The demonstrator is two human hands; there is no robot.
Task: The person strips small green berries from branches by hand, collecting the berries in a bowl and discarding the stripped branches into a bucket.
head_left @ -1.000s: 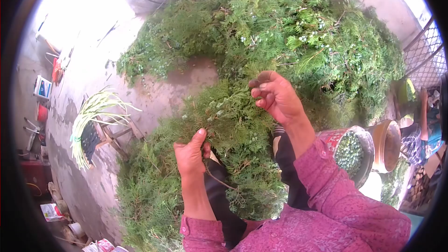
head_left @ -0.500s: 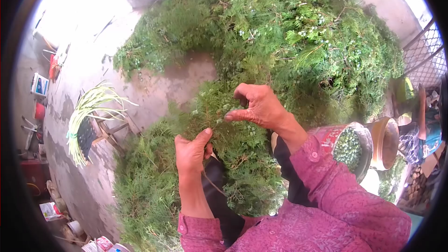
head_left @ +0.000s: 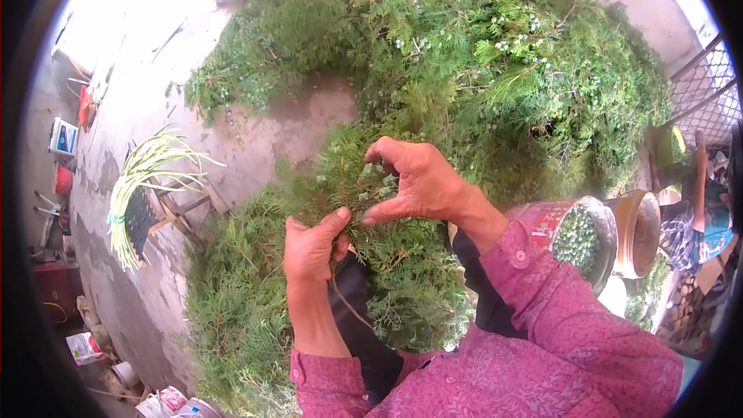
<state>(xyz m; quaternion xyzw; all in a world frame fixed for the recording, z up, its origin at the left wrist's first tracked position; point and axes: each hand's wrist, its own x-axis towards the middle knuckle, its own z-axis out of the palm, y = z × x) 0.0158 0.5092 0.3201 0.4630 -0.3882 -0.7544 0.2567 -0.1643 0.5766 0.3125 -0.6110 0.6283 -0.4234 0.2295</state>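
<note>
My left hand (head_left: 313, 251) is closed on the stem of a leafy green branch (head_left: 340, 174), its thumb pressed toward the fingers. The brown lower end of the stem hangs below that hand over my dark trouser leg. Just to the right, my right hand (head_left: 414, 182) is curved around pale green cones (head_left: 383, 186) on the branch, thumb and fingers apart. Below both hands, more cut greenery (head_left: 410, 279) lies over and between my legs. A red bucket (head_left: 534, 224) holding many small green cones (head_left: 576, 240) stands right of my right forearm.
A large heap of green branches (head_left: 480, 62) spreads across the floor ahead. At the left, long pale green stalks (head_left: 128, 201) lie over a small wooden stool (head_left: 182, 213). Beyond the red bucket is a tan bucket (head_left: 636, 236). Wire mesh (head_left: 708, 85) stands at the far right.
My right hand has shifted left and a little down, closer to my left hand and around the cones. My left hand has moved slightly left with the stem.
</note>
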